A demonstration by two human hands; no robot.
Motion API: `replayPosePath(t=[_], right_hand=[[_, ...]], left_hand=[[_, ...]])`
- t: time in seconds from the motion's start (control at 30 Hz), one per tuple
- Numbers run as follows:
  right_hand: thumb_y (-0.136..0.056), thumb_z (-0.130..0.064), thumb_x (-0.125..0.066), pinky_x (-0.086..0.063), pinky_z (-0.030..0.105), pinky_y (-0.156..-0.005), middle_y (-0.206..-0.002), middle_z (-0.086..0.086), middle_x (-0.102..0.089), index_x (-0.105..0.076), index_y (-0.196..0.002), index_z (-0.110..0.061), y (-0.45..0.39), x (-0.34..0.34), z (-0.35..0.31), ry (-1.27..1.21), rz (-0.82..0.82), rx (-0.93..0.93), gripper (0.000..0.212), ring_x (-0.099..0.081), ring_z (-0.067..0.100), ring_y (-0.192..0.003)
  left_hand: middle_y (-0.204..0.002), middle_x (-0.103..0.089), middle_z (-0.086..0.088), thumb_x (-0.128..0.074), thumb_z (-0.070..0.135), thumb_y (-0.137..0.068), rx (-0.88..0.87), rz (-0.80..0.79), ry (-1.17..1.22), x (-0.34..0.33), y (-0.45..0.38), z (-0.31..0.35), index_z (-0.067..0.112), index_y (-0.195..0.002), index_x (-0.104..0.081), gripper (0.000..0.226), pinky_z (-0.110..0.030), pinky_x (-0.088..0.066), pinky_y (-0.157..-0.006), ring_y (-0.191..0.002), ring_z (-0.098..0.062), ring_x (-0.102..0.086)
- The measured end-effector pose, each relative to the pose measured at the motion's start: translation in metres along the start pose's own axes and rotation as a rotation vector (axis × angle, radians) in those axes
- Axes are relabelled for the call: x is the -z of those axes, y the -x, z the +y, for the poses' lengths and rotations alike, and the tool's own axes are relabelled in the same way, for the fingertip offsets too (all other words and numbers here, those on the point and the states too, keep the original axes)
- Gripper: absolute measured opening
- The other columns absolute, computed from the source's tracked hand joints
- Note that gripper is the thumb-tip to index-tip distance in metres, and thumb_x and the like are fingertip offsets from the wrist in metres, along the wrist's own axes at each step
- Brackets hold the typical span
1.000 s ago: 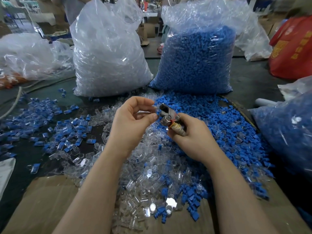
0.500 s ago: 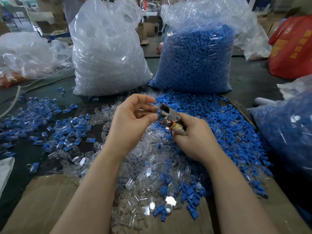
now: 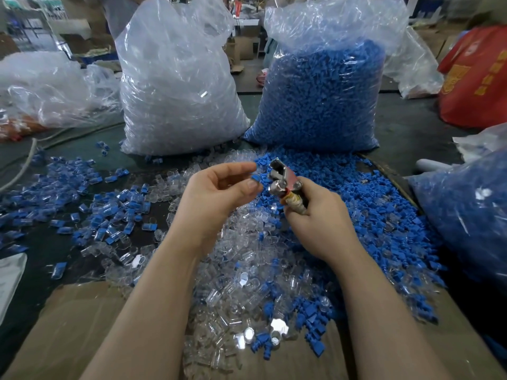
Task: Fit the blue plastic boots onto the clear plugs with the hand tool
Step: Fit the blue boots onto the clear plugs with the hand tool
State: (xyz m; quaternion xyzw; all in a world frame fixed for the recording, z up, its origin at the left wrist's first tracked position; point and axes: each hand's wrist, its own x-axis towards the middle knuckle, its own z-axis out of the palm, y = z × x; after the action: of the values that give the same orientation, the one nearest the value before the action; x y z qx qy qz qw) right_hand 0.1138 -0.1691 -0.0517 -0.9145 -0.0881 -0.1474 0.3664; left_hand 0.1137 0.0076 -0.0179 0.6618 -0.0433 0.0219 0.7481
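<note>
At centre frame, a blue boot (image 3: pixel 255 178) is pinched at the fingertips of the left hand (image 3: pixel 219 193), just beside the metal hand tool (image 3: pixel 284 181), which is gripped in the curled right hand (image 3: pixel 318 215). Loose clear plugs (image 3: pixel 233 283) are heaped on the tabletop (image 3: pixel 68 325) below. The boot should probably be squared to the tool's mouth before it is pressed.
</note>
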Motion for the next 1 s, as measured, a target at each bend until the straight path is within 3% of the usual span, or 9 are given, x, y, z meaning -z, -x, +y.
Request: replayPosePath(t=[0.17, 0.27, 0.4, 0.47, 0.63, 0.8, 0.93, 1.0], right_hand=[[-0.083, -0.017, -0.057, -0.039, 0.038, -0.053, -0.061, -0.004, -0.056, -0.049, -0.078, -0.032, 0.000, 0.002, 0.002, -0.015, 0.062, -0.012, 0.018, -0.051, 0.021, -0.060], [-0.083, -0.018, -0.057, -0.037, 0.035, -0.052, -0.062, -0.005, -0.057, -0.050, -0.081, -0.032, 0.000, 0.002, 0.001, -0.001, 0.053, -0.015, 0.016, -0.052, 0.019, -0.060], [-0.084, -0.019, -0.057, -0.036, 0.031, -0.052, -0.065, -0.007, -0.058, -0.049, -0.081, -0.035, 0.000, 0.002, 0.002, 0.024, 0.046, -0.023, 0.018, -0.052, 0.015, -0.063], [-0.083, -0.019, -0.057, -0.036, 0.031, -0.052, -0.065, -0.007, -0.058, -0.047, -0.078, -0.033, 0.000, 0.002, 0.002, 0.032, 0.051, -0.022, 0.018, -0.052, 0.016, -0.063], [-0.084, -0.021, -0.059, -0.035, 0.032, -0.050, -0.062, -0.006, -0.058, -0.052, -0.082, -0.034, 0.000, 0.002, 0.005, 0.030, 0.053, -0.019, 0.015, -0.052, 0.016, -0.061], [-0.085, -0.020, -0.060, -0.045, 0.039, -0.056, -0.064, -0.005, -0.060, -0.058, -0.090, -0.026, 0.001, 0.002, 0.005, 0.047, 0.051, 0.000, 0.008, -0.053, 0.019, -0.061], [-0.084, -0.019, -0.061, -0.044, 0.038, -0.055, -0.063, -0.005, -0.058, -0.056, -0.085, -0.024, 0.001, 0.002, 0.005, 0.069, 0.049, 0.003, 0.007, -0.053, 0.017, -0.061], [-0.084, -0.020, -0.060, -0.044, 0.038, -0.055, -0.063, -0.005, -0.058, -0.055, -0.084, -0.025, 0.000, 0.002, 0.005, 0.078, 0.045, -0.001, 0.008, -0.053, 0.016, -0.061]], left_hand=[[-0.094, -0.075, -0.013, -0.069, -0.001, -0.083, 0.017, -0.019, 0.037, 0.002, 0.000, 0.000, 0.010, -0.099, -0.073, 0.019, -0.019, -0.056, -0.075, -0.087, -0.018, -0.073], [-0.092, -0.076, -0.010, -0.070, 0.003, -0.083, 0.015, -0.020, 0.031, 0.001, 0.001, 0.001, 0.010, -0.098, -0.073, 0.018, -0.018, -0.056, -0.074, -0.086, -0.017, -0.073], [-0.093, -0.076, -0.011, -0.072, 0.014, -0.076, 0.033, 0.002, 0.041, 0.003, 0.000, 0.001, 0.005, -0.104, -0.070, 0.030, -0.020, -0.057, -0.073, -0.087, -0.019, -0.074], [-0.093, -0.076, -0.011, -0.069, 0.014, -0.083, 0.083, 0.048, 0.076, 0.007, -0.002, -0.001, 0.003, -0.107, -0.067, 0.027, -0.023, -0.058, -0.072, -0.085, -0.019, -0.074], [-0.084, -0.075, -0.011, -0.061, 0.013, -0.092, 0.282, 0.355, 0.516, 0.033, -0.010, -0.006, 0.002, -0.097, -0.064, 0.013, -0.025, -0.061, -0.069, -0.077, -0.016, -0.074], [-0.068, -0.072, -0.010, -0.054, 0.012, -0.099, 0.262, 0.676, 1.108, 0.063, -0.011, -0.006, 0.001, -0.094, -0.059, 0.013, -0.025, -0.061, -0.065, -0.061, -0.014, -0.073], [-0.066, -0.071, -0.008, -0.044, 0.018, -0.104, 0.154, 0.752, 1.241, 0.077, -0.011, -0.006, 0.002, -0.100, -0.053, 0.019, -0.024, -0.059, -0.057, -0.057, -0.012, -0.071], [-0.072, -0.072, -0.010, -0.044, 0.019, -0.104, 0.123, 0.731, 1.235, 0.078, -0.011, -0.006, 0.001, -0.102, -0.049, 0.019, -0.025, -0.060, -0.061, -0.061, -0.013, -0.072]])
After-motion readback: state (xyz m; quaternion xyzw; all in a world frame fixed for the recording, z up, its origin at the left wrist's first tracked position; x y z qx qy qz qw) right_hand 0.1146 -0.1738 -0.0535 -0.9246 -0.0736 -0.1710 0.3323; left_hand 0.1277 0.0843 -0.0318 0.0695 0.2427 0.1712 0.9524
